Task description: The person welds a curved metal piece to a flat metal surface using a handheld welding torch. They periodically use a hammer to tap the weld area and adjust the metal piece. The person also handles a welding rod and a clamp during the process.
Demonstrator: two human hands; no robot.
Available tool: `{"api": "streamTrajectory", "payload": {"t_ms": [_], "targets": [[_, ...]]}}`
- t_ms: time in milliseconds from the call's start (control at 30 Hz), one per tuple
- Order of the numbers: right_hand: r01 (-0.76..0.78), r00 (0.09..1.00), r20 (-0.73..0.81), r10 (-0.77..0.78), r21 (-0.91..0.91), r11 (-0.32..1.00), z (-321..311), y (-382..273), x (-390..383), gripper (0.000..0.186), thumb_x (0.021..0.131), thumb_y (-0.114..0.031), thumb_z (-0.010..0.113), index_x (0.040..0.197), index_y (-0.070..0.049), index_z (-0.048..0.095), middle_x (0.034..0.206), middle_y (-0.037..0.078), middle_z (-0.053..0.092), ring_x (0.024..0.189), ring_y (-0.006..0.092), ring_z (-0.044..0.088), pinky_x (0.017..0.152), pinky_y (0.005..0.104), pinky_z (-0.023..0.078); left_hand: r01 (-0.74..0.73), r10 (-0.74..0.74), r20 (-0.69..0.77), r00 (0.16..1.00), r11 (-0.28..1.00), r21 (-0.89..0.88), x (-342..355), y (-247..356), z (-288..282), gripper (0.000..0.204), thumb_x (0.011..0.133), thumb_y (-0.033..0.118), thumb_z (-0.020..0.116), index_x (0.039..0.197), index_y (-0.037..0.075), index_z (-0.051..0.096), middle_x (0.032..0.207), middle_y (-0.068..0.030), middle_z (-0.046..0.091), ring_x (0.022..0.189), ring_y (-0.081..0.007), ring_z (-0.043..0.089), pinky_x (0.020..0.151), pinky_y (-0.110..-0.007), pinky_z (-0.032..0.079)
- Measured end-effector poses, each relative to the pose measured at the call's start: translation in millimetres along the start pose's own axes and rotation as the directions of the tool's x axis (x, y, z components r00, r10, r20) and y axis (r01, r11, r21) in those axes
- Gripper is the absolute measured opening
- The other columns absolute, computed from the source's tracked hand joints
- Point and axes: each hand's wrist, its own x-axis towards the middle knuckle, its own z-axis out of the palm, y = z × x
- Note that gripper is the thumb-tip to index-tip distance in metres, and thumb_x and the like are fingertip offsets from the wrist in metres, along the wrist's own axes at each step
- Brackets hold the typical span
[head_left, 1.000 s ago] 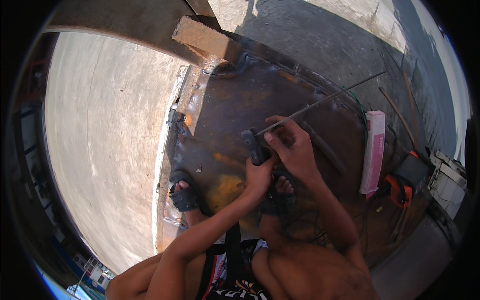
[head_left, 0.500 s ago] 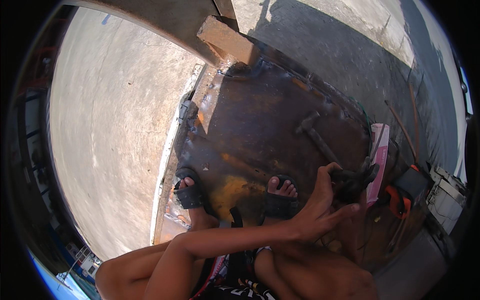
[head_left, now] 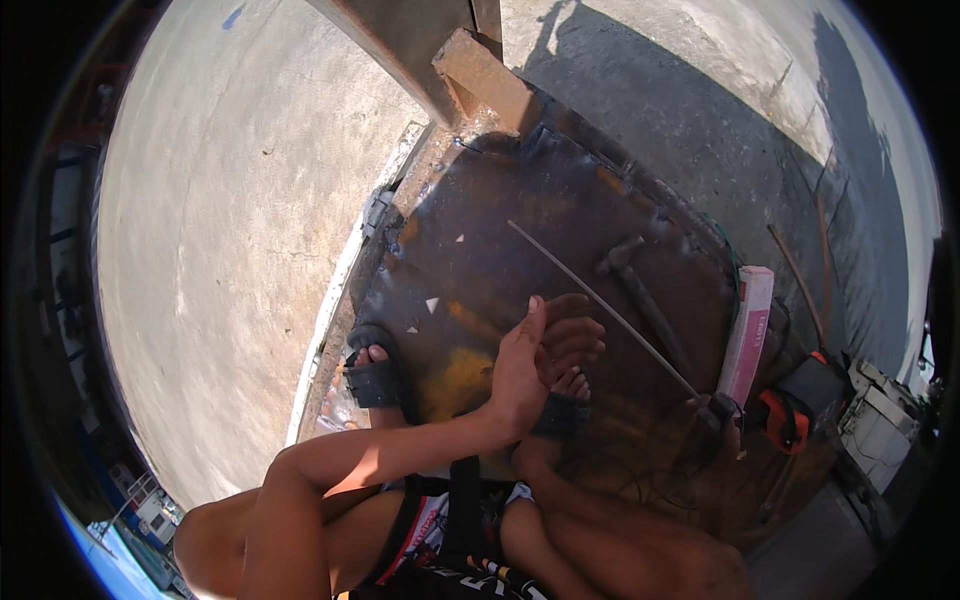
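Observation:
My left hand is raised in front of my left forearm, fingers apart with nothing in them, over the dark steel plate. On the right, in shade, my right hand grips a dark welding electrode holder. From it a thin grey welding rod slants up and left across the plate, its tip above the surface. Just right of the rod lies a hammer, its handle toward me. Most of the right hand's fingers are dim and hard to make out.
An upright steel beam with a rusty block stands at the far edge. A pink and white box stands at the right, by an orange-black tool. My sandalled feet rest on the plate. Small white scraps lie there.
My left hand has moved left, away from the electrode holder. The holder has come down a little, and the rod has swung from pointing upward to slanting left over the plate.

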Motion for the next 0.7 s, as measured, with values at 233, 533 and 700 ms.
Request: {"api": "streamTrajectory", "payload": {"t_ms": [233,533,700], "targets": [[0.256,0.955,0.240,-0.176,-0.363,0.896,74,-23,70,0.097,0.063,-0.024,0.096,0.143,0.000,0.045,0.109,0.013,0.070,0.096,0.0223,0.070,0.088,0.0355,0.056,-0.148,0.146,-0.334,0.931,0.989,0.021,15,62,-17,0.031,0.107,0.035,0.068,0.116,0.006,0.065,0.093,-0.0016,0.064,0.091,-0.0154,0.066,0.088,-0.031,0.056],[0.048,0.999,0.046,-0.026,-0.592,0.804,110,-74,120,0.079,0.080,-0.012,0.085,0.143,0.005,0.040,0.099,0.010,0.059,0.087,0.0186,0.058,0.080,0.0357,0.050,-0.347,0.329,-0.301,0.895,0.938,-0.005,40,89,-34,0.020,0.105,0.027,0.072,0.107,0.007,0.068,0.100,0.0005,0.068,0.091,-0.0099,0.067,0.087,-0.027,0.059],[-0.014,0.998,0.044,0.052,-0.619,0.785,106,-69,120,0.086,0.080,-0.014,0.086,0.150,0.007,0.040,0.101,0.010,0.058,0.089,0.0205,0.057,0.079,0.0388,0.049,-0.322,0.323,-0.274,0.906,0.945,0.051,47,100,-37,0.021,0.105,0.027,0.071,0.109,0.006,0.069,0.098,0.0013,0.068,0.090,-0.0091,0.067,0.086,-0.027,0.059]]}}
